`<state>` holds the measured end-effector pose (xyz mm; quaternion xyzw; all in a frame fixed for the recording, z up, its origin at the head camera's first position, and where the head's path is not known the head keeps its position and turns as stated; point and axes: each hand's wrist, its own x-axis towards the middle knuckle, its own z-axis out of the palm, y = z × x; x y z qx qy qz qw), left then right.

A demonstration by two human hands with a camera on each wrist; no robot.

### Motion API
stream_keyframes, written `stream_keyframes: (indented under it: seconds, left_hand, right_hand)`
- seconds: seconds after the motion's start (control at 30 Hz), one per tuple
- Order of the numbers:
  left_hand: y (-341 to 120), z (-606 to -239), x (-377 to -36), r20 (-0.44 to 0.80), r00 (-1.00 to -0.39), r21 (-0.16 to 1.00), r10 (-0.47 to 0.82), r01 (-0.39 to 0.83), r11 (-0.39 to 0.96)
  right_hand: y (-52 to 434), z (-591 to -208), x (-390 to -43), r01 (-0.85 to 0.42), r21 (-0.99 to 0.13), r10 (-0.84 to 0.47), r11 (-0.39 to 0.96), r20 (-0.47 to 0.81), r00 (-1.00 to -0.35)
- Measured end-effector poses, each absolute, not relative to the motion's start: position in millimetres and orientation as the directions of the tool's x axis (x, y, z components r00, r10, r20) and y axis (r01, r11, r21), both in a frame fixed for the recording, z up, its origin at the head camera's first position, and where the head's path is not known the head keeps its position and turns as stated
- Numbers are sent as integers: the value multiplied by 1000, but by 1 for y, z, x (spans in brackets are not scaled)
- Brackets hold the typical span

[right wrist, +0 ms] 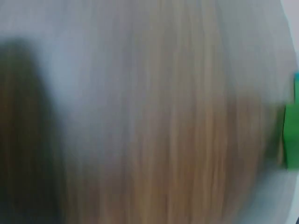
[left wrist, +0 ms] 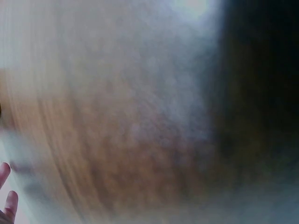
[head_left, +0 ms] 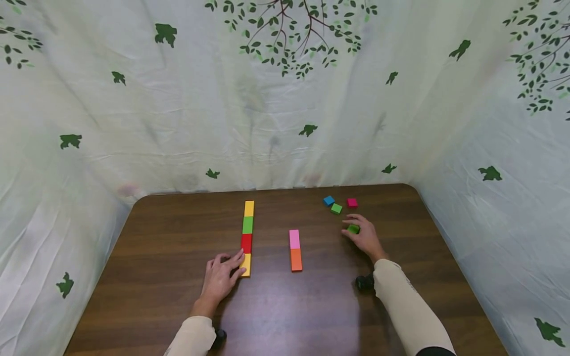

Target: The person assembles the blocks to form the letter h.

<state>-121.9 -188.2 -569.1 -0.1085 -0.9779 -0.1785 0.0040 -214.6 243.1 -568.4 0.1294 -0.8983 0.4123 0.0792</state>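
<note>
Pick-up step in hand, by the look of it: right hand curled over a small green block at 2 o'clock on the brown surface, grip grasping it between thumb and fingers, block seemingly low on or just off the wood. Left hand flat at 7 o'clock, grip released, straight fingers resting against the near yellow end of a four-block row — yellow, red, green, yellow, running toward 12. Just right of that row, well apart from it, a shorter row: pink block touching orange block, end to end. Spare pieces at 1 o'clock beyond the right hand: blue block, another green block, magenta block. Wrist views too blurred to add much; green edge only at right of the right-wrist frame. Likely next need: carrying the held green piece toward 9 o'clock and setting it flush, square, onto the far pink end of the short row, without nudging the pair. Printed cloth backdrop all round.
</note>
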Motion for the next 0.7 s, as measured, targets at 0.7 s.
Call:
stream_keyframes:
  seconds: [0.7]
  left_hand:
    - [-188, -569, -122, 52, -978, 353, 203, 208, 912]
  right_hand:
    - [268, -571, -205, -222, -709, -149, 669, 164, -975]
